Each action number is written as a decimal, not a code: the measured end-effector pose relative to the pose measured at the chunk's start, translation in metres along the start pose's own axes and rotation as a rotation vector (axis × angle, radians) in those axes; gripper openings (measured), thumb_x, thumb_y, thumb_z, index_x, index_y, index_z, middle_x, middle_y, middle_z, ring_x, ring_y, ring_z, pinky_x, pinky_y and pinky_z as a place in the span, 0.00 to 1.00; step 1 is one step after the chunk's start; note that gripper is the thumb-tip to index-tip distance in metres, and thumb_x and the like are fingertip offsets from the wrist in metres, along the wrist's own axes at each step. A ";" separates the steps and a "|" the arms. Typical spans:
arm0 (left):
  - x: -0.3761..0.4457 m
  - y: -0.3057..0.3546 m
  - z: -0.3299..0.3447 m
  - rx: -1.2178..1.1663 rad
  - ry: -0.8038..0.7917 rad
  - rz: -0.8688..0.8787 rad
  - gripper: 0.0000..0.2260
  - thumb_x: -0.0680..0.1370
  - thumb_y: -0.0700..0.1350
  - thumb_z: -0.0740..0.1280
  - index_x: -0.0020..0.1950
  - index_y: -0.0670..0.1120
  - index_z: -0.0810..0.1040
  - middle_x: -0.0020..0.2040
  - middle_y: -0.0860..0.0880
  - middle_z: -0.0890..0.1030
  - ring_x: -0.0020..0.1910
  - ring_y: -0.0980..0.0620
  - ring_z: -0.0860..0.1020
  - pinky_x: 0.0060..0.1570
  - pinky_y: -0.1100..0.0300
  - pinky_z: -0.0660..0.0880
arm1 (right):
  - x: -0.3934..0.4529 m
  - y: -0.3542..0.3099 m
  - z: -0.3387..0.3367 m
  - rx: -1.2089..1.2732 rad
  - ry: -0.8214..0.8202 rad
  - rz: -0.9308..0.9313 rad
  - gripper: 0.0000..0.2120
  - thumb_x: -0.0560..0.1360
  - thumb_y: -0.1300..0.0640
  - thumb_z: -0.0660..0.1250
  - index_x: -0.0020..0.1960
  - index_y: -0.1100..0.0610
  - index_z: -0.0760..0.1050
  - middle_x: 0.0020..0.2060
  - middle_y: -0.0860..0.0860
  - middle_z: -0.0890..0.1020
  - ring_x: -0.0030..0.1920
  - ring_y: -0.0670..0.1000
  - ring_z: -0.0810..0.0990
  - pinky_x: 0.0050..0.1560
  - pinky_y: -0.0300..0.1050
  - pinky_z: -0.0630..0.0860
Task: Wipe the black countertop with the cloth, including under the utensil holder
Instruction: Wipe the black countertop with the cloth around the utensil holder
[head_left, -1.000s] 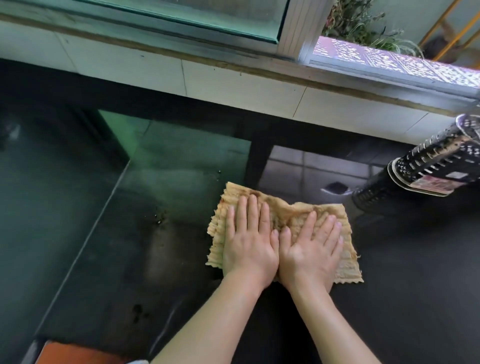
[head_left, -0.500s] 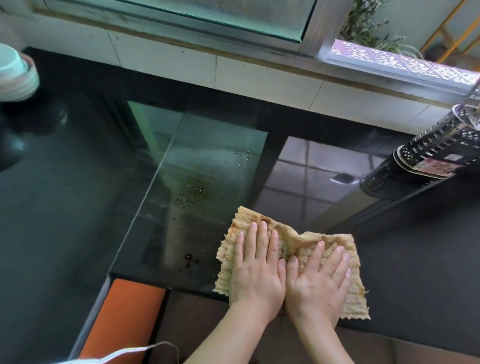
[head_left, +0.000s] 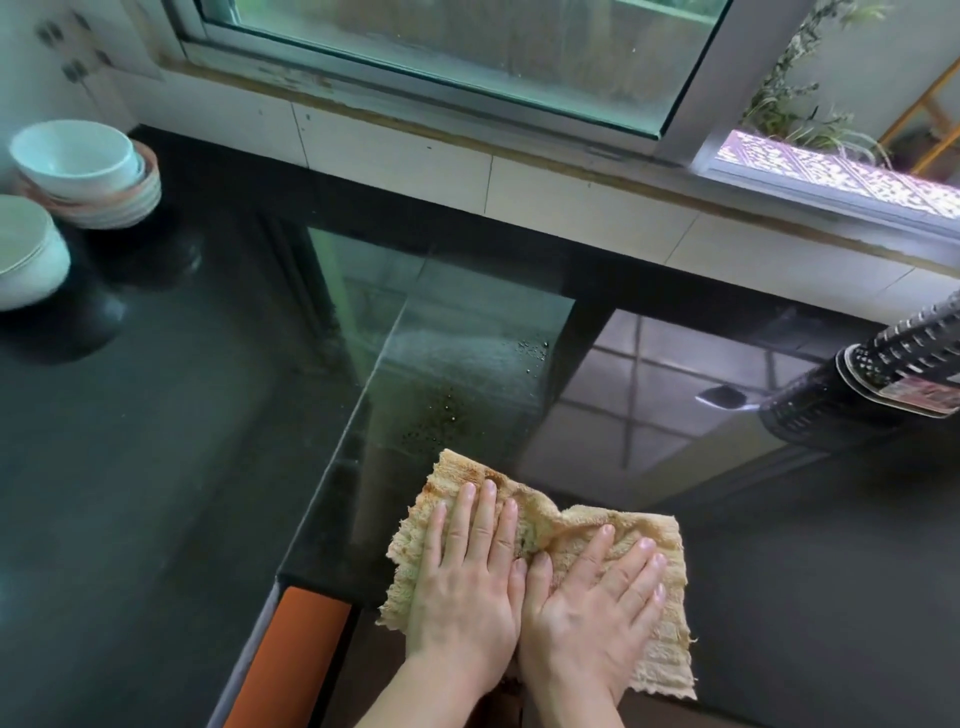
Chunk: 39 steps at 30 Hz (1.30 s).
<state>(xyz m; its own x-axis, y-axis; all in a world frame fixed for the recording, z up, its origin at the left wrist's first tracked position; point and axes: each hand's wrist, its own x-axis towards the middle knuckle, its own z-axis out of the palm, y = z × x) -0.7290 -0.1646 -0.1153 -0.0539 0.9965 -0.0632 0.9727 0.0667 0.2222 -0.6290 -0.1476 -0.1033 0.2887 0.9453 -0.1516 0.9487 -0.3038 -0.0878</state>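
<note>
A tan, stained cloth (head_left: 670, 639) lies spread on the glossy black countertop (head_left: 779, 545) at its front edge. My left hand (head_left: 467, 587) and my right hand (head_left: 587, 608) lie flat side by side on the cloth, fingers straight, pressing it down. The black perforated utensil holder (head_left: 904, 358) stands at the far right, partly cut off by the frame, well apart from the cloth. Crumbs and small specks (head_left: 441, 410) dot the counter just beyond the cloth.
White bowls (head_left: 83, 166) are stacked at the back left, with more white dishes (head_left: 26, 254) beside them. An orange panel (head_left: 291, 654) sits below the counter's front edge. A tiled ledge (head_left: 571, 192) and a window run along the back.
Both hands have drawn the cloth toward the front edge of the counter. The view has shifted, bringing the bowls at the left into sight.
</note>
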 end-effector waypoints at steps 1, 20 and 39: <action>0.002 -0.004 -0.001 0.004 -0.001 -0.005 0.28 0.82 0.54 0.53 0.79 0.41 0.65 0.81 0.40 0.62 0.80 0.39 0.59 0.74 0.38 0.57 | 0.002 -0.004 0.000 -0.015 -0.018 -0.004 0.40 0.75 0.37 0.47 0.77 0.63 0.61 0.76 0.71 0.58 0.77 0.68 0.52 0.76 0.63 0.47; 0.138 -0.008 -0.025 0.048 -0.158 -0.036 0.29 0.83 0.58 0.36 0.82 0.46 0.37 0.81 0.42 0.34 0.80 0.42 0.33 0.79 0.38 0.37 | 0.120 -0.059 -0.020 -0.065 -0.156 0.060 0.37 0.79 0.36 0.38 0.79 0.56 0.33 0.78 0.65 0.35 0.77 0.63 0.31 0.77 0.60 0.33; 0.385 -0.002 -0.046 0.047 -0.090 -0.134 0.40 0.74 0.62 0.25 0.83 0.48 0.43 0.84 0.43 0.43 0.83 0.42 0.40 0.79 0.41 0.39 | 0.353 -0.146 -0.039 -0.015 -0.046 0.011 0.40 0.78 0.33 0.39 0.80 0.57 0.37 0.78 0.66 0.38 0.78 0.65 0.36 0.77 0.62 0.36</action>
<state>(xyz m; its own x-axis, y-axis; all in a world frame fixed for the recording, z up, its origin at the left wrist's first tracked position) -0.7622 0.2207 -0.0951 -0.1654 0.9703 -0.1765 0.9678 0.1941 0.1604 -0.6605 0.2350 -0.1055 0.2936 0.9354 -0.1972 0.9473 -0.3124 -0.0715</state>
